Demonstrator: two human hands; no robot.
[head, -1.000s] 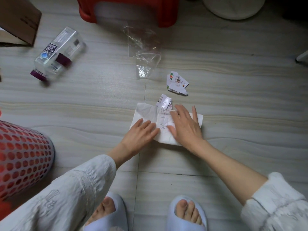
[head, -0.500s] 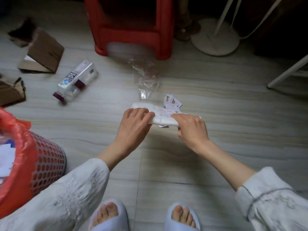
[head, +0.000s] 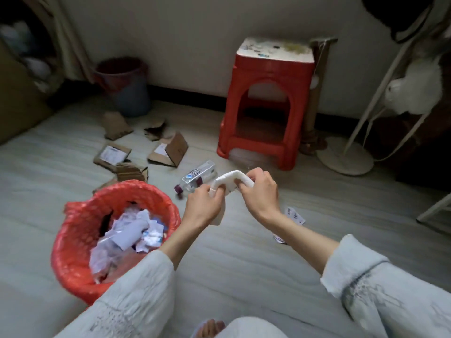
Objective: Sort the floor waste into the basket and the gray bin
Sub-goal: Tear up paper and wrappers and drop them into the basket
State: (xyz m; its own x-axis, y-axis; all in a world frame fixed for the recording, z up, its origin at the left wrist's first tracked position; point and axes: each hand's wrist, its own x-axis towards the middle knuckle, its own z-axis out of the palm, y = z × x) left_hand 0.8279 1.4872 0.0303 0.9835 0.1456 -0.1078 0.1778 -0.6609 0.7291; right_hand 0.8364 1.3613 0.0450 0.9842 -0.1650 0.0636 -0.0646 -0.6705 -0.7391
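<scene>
Plainly, a white tissue (head: 231, 178) is pinched at each end, by the closed left hand (head: 203, 203) and the closed right hand (head: 260, 190), and held up off the floor, probably to be bunched small for the red basket (head: 80, 230) just left, already holding paper.

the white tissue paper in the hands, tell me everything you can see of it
The white tissue paper looks soft and crumpled, rolled into a thick arched band. It is held up off the floor between the left hand and the right hand, each pinching one end. One loose end hangs down below the left hand. It touches nothing but the hands.
</scene>
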